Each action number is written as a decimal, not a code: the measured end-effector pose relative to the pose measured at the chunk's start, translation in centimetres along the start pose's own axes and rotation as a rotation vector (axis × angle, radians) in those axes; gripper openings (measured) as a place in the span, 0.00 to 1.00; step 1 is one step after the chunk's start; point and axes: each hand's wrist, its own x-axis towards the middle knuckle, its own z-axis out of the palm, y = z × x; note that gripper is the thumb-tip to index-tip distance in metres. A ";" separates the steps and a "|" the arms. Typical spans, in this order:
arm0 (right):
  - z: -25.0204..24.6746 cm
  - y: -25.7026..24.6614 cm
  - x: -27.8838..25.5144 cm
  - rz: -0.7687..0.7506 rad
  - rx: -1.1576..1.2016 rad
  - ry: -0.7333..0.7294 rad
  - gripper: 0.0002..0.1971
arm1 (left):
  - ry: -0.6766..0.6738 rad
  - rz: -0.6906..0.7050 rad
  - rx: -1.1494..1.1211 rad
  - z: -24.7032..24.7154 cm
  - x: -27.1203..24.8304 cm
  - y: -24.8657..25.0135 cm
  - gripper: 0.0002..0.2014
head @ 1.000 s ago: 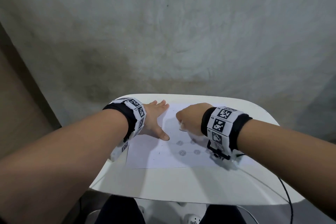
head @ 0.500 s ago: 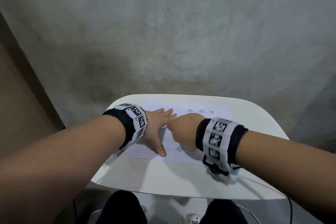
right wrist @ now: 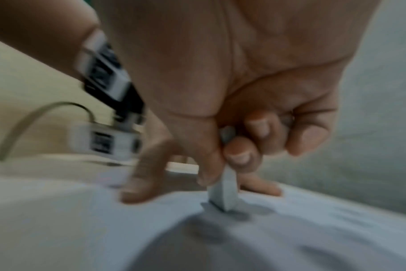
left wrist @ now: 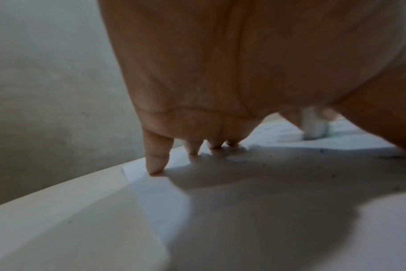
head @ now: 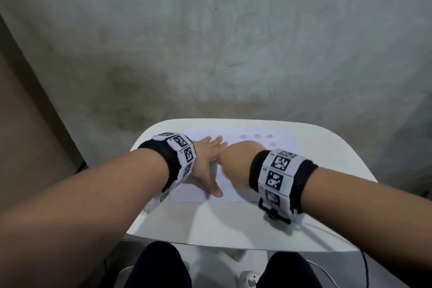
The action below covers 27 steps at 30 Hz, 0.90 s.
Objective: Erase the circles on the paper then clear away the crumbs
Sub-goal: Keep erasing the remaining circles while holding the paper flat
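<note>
A white sheet of paper [head: 284, 139] lies on the small white table [head: 233, 227]. Faint grey circles [head: 257, 136] show along its far edge. My left hand [head: 208, 166] lies flat on the paper's left part, fingers spread and pressing down [left wrist: 155, 161]. My right hand [head: 236, 161] grips a white eraser [right wrist: 225, 194] between thumb and curled fingers, its tip standing on the paper beside the left hand. The eraser [left wrist: 314, 128] also shows past my left palm. Dark crumbs [left wrist: 322, 151] dot the paper.
The table's rounded edges drop off to a grey concrete floor [head: 210, 42] all around. A black cable [head: 364, 271] hangs off the near right side. My knees [head: 159, 266] sit under the near edge.
The right hand has shifted left with the eraser, close against the left hand, uncovering circles at the far edge. The left hand keeps pressing the paper.
</note>
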 end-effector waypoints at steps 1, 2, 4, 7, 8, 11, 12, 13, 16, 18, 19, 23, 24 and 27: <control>0.3 -0.2 0.0 -0.033 0.007 -0.024 0.15 | -0.003 0.002 -0.007 0.0 0.0 0.0 0.65; 0.0 0.0 0.1 -0.038 -0.001 -0.061 0.13 | -0.008 0.007 -0.007 -0.1 -0.1 -0.1 0.65; -0.5 1.2 0.6 0.042 -0.009 -0.066 0.10 | -0.019 0.005 0.010 -0.2 -0.2 -0.1 0.64; -0.3 0.9 0.2 0.033 0.035 -0.042 0.15 | -0.001 0.004 0.006 -0.2 -0.2 0.1 0.64; 0.0 0.4 0.0 -0.008 0.021 -0.047 0.15 | 0.004 0.009 0.002 -0.2 -0.2 0.1 0.64; 0.1 0.9 0.3 0.016 -0.015 -0.053 0.13 | -0.009 0.018 0.004 -0.1 -0.2 -0.2 0.65; -0.1 1.5 0.4 0.048 -0.015 -0.034 0.12 | -0.013 0.014 0.007 -0.1 -0.2 -0.3 0.65; 0.1 1.7 0.5 0.060 -0.022 -0.027 0.11 | -0.014 0.011 0.004 -0.1 -0.2 -0.4 0.65; 0.8 1.0 0.0 -0.011 -0.027 -0.042 0.10 | -0.004 0.016 0.008 0.0 -0.2 -0.3 0.64; 0.9 1.4 0.0 0.002 0.026 -0.014 0.10 | -0.017 0.009 0.027 -0.1 -0.2 -0.2 0.64; 0.7 1.9 0.1 0.030 0.029 -0.010 0.09 | -0.023 0.003 0.032 -0.1 -0.2 -0.2 0.64; 0.7 1.1 -0.2 -0.019 -0.041 -0.047 0.09 | -0.019 0.006 0.022 -0.2 -0.3 -0.1 0.64; 0.7 1.2 -0.3 -0.029 -0.001 -0.051 0.10 | -0.018 0.005 0.026 -0.2 -0.3 -0.2 0.64; 0.3 2.1 -0.2 0.037 0.030 -0.021 0.11 | -0.022 -0.004 0.048 -0.1 -0.3 -0.2 0.64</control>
